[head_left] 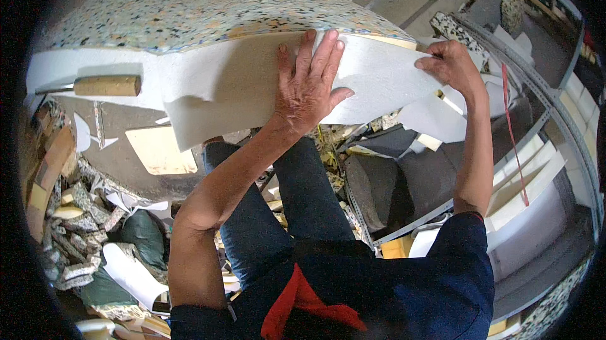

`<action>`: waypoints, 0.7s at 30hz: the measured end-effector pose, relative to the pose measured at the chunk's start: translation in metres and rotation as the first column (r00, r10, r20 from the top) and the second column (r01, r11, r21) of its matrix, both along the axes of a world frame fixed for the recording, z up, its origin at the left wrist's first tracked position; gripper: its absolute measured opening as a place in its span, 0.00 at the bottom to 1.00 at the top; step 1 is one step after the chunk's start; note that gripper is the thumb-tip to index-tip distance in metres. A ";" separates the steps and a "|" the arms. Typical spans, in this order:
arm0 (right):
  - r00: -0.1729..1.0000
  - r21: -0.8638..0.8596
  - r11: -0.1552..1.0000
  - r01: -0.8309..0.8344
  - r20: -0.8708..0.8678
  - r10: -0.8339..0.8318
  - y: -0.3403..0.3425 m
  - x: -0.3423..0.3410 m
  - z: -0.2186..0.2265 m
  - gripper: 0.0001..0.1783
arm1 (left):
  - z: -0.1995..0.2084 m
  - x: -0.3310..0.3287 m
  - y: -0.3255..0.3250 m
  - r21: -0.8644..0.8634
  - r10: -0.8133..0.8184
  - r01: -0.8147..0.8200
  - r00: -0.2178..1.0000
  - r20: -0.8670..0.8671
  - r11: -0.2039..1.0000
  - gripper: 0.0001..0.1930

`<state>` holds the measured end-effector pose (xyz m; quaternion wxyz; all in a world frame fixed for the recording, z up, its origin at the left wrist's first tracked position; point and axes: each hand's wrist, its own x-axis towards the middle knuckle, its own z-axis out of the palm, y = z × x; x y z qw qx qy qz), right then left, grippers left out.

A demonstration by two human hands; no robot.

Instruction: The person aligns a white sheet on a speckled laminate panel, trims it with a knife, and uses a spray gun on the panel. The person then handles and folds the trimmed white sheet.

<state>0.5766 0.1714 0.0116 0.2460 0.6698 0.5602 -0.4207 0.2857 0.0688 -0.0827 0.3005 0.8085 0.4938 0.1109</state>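
Evidently, a white sheet (218, 91) is being handled at the upper middle of the view, where it is spread along the near side of a long block of speckled foam (189, 18), its lower edge left overhanging above the person's knees. The sheet is pressed from above by the left hand (309, 81), whose palm is laid flat and whose fingers are extended and slightly parted, the tips reaching to the foam's edge; nothing is gripped by them. By the right hand (451, 69), the sheet's right-hand end is pinched between thumb and bent forefinger, with the remaining fingers curled in. Farther left, a tool with a wooden handle (107, 85) (its thin metal shank pointed leftward) is rested on white material. Beneath, a cream panel (161, 151) can be seen on the floor, and at the lower left foam offcuts (72, 236) are heaped beside a dark green bag (144, 238). On the right, a grey metal frame (540, 122) is crossed by a red strap (514, 138), near which pale boards (530, 179) are stacked.
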 end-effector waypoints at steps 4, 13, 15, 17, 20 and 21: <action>0.998 0.058 0.998 0.010 -0.059 -0.006 0.002 0.000 0.000 0.14 | -0.002 0.010 0.001 0.000 -0.054 0.054 0.998 0.029 0.999 0.53; 0.998 0.043 0.998 -0.041 -0.050 0.043 0.009 0.008 -0.010 0.13 | -0.002 0.029 0.001 -0.008 -0.144 0.144 0.989 0.029 0.990 0.52; 0.994 0.088 0.993 -0.080 -0.074 0.086 0.009 0.011 -0.013 0.14 | -0.002 0.033 0.000 -0.019 -0.150 0.151 0.988 0.042 0.988 0.52; 0.990 0.117 0.987 -0.111 -0.076 0.121 0.010 0.014 -0.016 0.14 | -0.003 0.037 -0.001 -0.035 -0.144 0.146 0.987 0.072 0.989 0.53; 0.995 0.102 0.992 -0.079 -0.052 0.085 0.010 0.018 -0.018 0.15 | -0.003 0.041 -0.002 -0.035 -0.122 0.125 0.990 0.075 0.992 0.54; 0.995 0.090 0.994 -0.059 -0.069 0.066 0.009 0.020 -0.018 0.15 | -0.002 0.041 -0.002 -0.036 -0.128 0.130 0.990 0.061 0.991 0.55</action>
